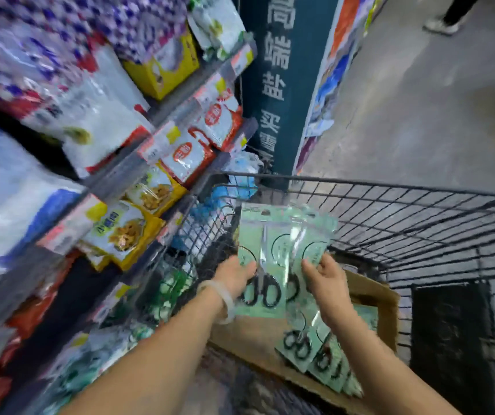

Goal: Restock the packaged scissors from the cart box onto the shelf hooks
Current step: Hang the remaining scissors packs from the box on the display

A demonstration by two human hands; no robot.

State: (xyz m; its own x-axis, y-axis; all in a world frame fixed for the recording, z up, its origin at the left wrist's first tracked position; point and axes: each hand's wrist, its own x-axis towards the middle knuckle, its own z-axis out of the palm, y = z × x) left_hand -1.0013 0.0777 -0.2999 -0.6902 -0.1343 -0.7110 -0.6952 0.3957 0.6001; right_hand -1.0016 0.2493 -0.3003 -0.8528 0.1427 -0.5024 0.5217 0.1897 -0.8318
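Above the brown cardboard box (pixel 371 298) in our black wire cart (pixel 419 211), we hold a fanned bunch of mint-green carded scissor packs (pixel 273 235). Our left hand (pixel 234 277) grips their left edge; our right hand (pixel 327 283) pinches the right side. More such packs (pixel 309 351) lie in the box. Shelves of bagged goods (pixel 138 163) stand to our left.

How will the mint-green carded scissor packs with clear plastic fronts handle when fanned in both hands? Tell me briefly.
The mint-green carded scissor packs probably stay fairly stiff: they stand upright above the left hand and right hand without drooping. Their glossy plastic fronts catch glare, so they may slide against each other. The black-handled scissors sit low, so each pack is likely bottom-heavy.
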